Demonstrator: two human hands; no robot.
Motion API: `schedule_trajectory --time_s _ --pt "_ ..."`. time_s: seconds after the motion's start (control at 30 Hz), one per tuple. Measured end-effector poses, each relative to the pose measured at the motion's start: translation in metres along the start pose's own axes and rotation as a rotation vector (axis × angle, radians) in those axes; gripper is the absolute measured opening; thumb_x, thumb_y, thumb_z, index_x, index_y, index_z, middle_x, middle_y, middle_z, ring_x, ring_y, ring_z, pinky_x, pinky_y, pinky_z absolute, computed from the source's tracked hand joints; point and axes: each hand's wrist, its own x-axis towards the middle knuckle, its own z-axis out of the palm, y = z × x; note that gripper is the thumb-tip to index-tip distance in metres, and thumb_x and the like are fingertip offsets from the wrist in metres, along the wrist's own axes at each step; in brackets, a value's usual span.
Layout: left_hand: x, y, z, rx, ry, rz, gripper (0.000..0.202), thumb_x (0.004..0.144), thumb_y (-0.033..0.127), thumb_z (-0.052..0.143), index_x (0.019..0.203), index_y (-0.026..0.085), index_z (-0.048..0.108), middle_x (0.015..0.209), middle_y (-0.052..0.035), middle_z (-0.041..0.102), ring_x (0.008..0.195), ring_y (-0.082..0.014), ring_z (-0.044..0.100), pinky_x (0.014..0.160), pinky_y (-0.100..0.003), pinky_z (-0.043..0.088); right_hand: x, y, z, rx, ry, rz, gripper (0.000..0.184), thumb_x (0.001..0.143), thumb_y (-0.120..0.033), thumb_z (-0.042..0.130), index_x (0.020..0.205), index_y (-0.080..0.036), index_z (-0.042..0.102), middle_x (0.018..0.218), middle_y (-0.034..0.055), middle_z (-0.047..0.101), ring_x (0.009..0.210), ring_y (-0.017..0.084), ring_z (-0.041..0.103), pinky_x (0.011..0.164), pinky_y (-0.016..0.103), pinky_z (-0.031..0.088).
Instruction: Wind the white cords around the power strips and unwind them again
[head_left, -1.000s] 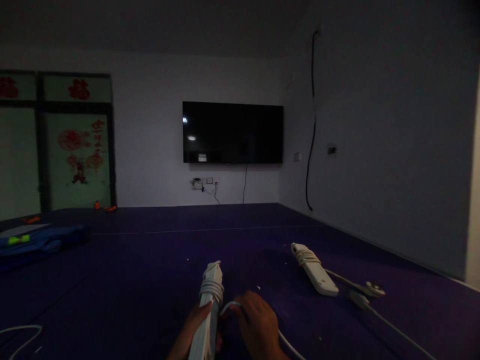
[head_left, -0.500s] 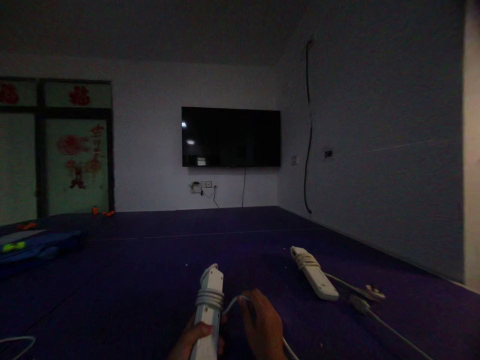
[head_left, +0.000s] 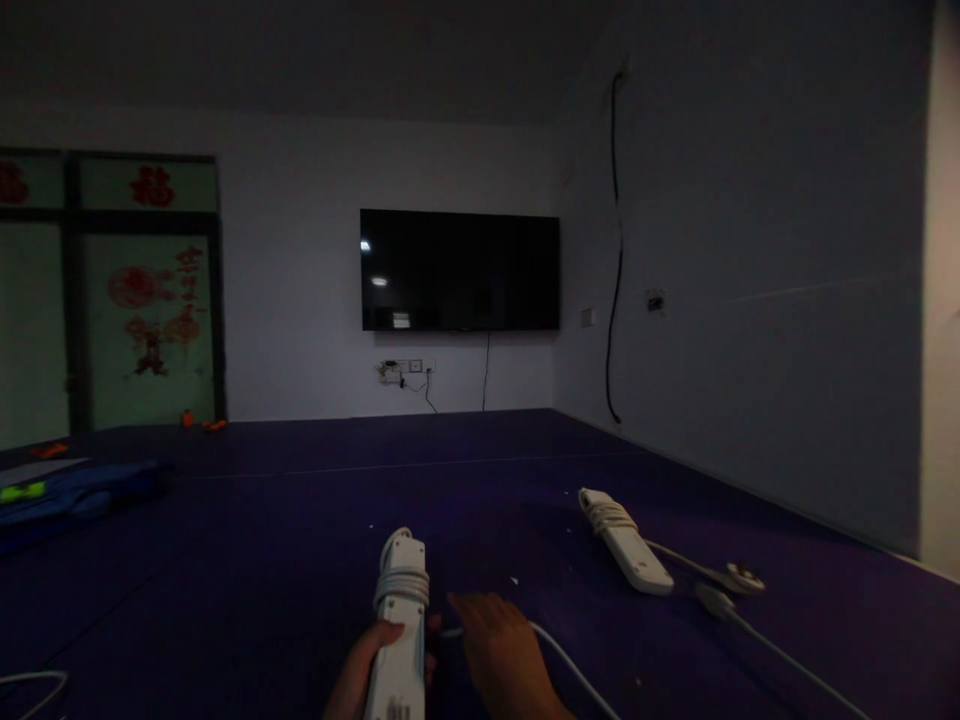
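My left hand (head_left: 361, 668) is closed around a white power strip (head_left: 397, 620) that points away from me, with its white cord (head_left: 402, 584) coiled round its far half. My right hand (head_left: 501, 656) lies just right of the strip, and the loose end of the cord (head_left: 566, 665) passes under its fingers and runs off to the lower right. Those fingers look curled on the cord, though the dim light hides the grip itself.
A second white power strip (head_left: 624, 541) with cord wound on it lies on the purple floor (head_left: 300, 520) to the right, its plug (head_left: 739, 577) beside it. A blue bag (head_left: 67, 492) sits far left. A dark TV (head_left: 459, 270) hangs on the far wall.
The strip in my left hand has shifted slightly left and nearer. My right hand has dropped from the coil and drawn back to the right along the cord.
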Motion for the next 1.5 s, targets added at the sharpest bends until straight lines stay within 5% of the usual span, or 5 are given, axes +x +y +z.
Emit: schedule_trajectory --time_s 0.27,0.47,0.7,0.9,1.5 --pt "-0.006 0.002 0.01 0.031 -0.039 0.013 0.055 0.073 0.037 0.057 0.112 -0.002 0.059 0.07 -0.0171 0.07 0.056 -0.0192 0.063 0.056 -0.025 0.044 0.006 -0.009 -0.003 -0.096 -0.161 0.021 0.035 0.075 -0.011 0.061 0.108 -0.021 0.064 0.087 0.0055 0.072 0.072 0.019 0.067 0.063 0.027 0.047" --pt "0.005 0.001 -0.004 -0.035 -0.165 -0.006 0.056 0.064 0.04 0.06 0.11 0.007 0.061 0.114 -0.015 0.065 0.066 -0.0248 0.067 0.06 -0.031 0.049 0.01 -0.013 -0.019 -0.147 -0.338 -0.01 0.019 0.078 -0.011 0.056 0.072 -0.023 0.07 0.069 0.0023 0.071 0.058 0.018 0.067 0.047 0.022 0.04" --pt "-0.004 0.006 0.014 -0.101 0.05 -0.002 0.063 0.077 0.032 0.055 0.131 0.004 0.039 0.106 -0.0151 0.068 0.067 -0.0249 0.068 0.058 -0.031 0.05 0.003 -0.005 -0.012 -0.106 0.013 -0.022 0.017 0.076 -0.012 0.055 0.068 -0.023 0.065 0.063 -0.0019 0.068 0.054 0.015 0.064 0.049 0.022 0.039" --pt "-0.009 0.005 0.024 -0.02 0.145 -0.02 0.051 0.077 0.032 0.062 0.119 0.004 0.053 0.075 -0.0109 0.072 0.056 -0.0189 0.066 0.051 -0.023 0.048 0.002 0.0 -0.013 -0.02 0.377 -0.043 0.039 0.093 -0.024 0.031 0.074 -0.023 0.065 0.062 -0.0008 0.067 0.049 0.012 0.059 0.051 0.023 0.038" --pt "0.009 -0.001 -0.006 0.179 0.015 -0.109 0.06 0.069 0.062 0.06 0.087 0.004 0.065 0.058 -0.0093 0.064 0.051 -0.0163 0.059 0.054 -0.025 0.045 0.004 0.017 -0.023 0.253 0.39 0.374 0.041 0.091 -0.042 0.036 0.083 -0.021 0.07 0.083 0.0061 0.072 0.072 0.018 0.069 0.065 0.026 0.052"
